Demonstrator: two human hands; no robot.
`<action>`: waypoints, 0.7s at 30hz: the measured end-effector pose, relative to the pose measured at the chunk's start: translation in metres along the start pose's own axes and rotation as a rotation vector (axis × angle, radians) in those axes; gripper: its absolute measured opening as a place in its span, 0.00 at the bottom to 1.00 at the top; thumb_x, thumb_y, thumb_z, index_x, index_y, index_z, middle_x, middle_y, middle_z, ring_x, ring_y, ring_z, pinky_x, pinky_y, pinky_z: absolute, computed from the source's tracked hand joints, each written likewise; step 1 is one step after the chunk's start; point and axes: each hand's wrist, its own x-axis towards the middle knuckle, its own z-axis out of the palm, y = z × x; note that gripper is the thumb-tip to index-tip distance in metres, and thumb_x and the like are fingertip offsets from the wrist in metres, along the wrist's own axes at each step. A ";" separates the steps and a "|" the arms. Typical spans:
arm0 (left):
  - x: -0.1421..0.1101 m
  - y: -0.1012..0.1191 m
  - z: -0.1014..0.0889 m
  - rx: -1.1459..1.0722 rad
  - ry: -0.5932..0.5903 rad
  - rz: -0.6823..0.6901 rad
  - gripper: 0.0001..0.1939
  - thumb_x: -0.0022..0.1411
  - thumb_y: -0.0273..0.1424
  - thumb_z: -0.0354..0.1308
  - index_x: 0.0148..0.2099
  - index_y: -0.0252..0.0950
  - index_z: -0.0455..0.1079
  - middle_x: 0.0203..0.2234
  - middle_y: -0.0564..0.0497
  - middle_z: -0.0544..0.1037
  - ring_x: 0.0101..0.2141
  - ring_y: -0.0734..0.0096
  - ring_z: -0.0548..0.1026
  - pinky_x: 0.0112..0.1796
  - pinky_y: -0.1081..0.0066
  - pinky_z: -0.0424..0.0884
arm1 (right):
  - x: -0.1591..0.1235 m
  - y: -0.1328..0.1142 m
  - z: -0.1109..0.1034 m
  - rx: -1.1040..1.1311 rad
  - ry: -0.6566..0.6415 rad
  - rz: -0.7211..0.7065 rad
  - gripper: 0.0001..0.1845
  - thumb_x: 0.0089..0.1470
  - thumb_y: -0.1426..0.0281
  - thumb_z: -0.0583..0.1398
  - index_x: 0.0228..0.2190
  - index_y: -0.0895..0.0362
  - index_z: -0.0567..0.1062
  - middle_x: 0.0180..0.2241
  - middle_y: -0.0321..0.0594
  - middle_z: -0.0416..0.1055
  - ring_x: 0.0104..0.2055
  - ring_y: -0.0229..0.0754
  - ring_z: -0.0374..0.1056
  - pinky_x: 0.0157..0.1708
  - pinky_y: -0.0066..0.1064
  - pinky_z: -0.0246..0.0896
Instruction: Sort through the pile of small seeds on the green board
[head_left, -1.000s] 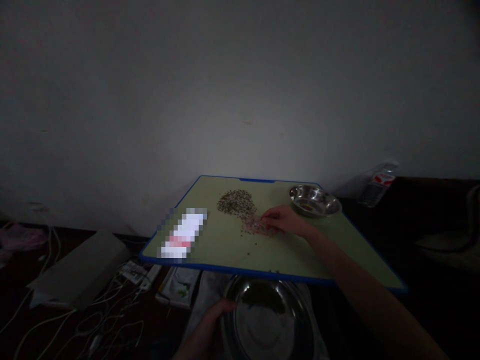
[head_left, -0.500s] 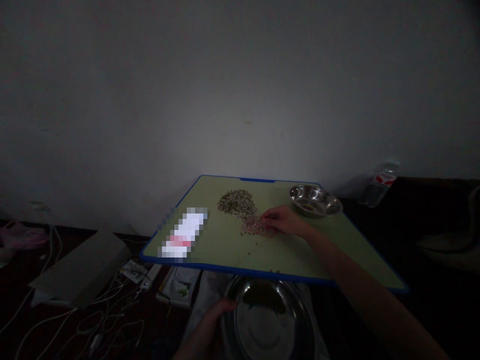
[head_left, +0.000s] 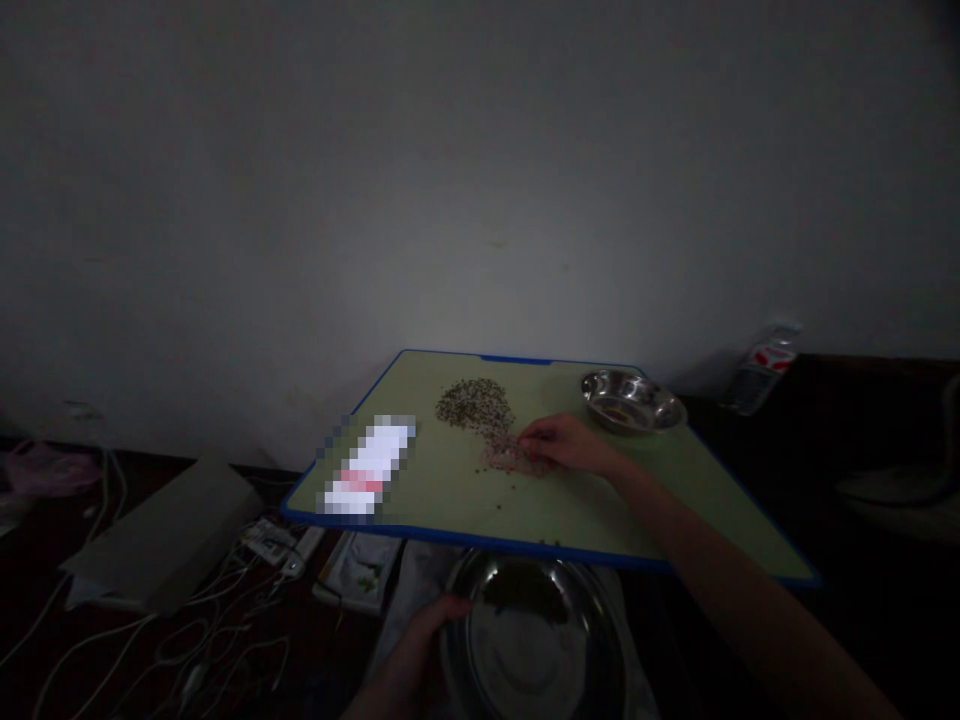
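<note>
My right hand (head_left: 564,443) reaches over the pale green tabletop (head_left: 600,510), its fingers pinched together at a pinkish, see-through piece (head_left: 508,456). Whether they grip that piece or a grain on it, I cannot make out. Small dark and light grains, like seeds or beans, lie in a loose pile (head_left: 474,403) just beyond, with a few strays nearer the front edge. Lower down, my left hand (head_left: 424,640) has its thumb over the rim of a large steel basin (head_left: 529,650) below the table edge. Dark greenish grains (head_left: 525,592) show inside the basin's far side.
A smaller steel bowl (head_left: 632,402) stands at the tabletop's back right. A blurred-out bright rectangle (head_left: 367,468) lies at the left. Beyond are a plastic bottle (head_left: 765,368), a grey box (head_left: 161,535), tangled cables (head_left: 217,630) and a white tray (head_left: 360,570).
My right fingertips have shifted slightly over the pinkish piece, and a few grains beside it lie differently. My left hand stays on the basin, which has barely moved.
</note>
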 end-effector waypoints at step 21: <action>-0.011 0.007 0.013 0.020 0.023 0.050 0.09 0.46 0.33 0.54 0.24 0.32 0.72 0.18 0.49 0.78 0.25 0.65 0.74 0.32 0.69 0.65 | 0.000 -0.005 0.002 -0.038 -0.022 -0.010 0.17 0.47 0.61 0.56 0.30 0.63 0.75 0.19 0.38 0.68 0.18 0.30 0.58 0.17 0.22 0.53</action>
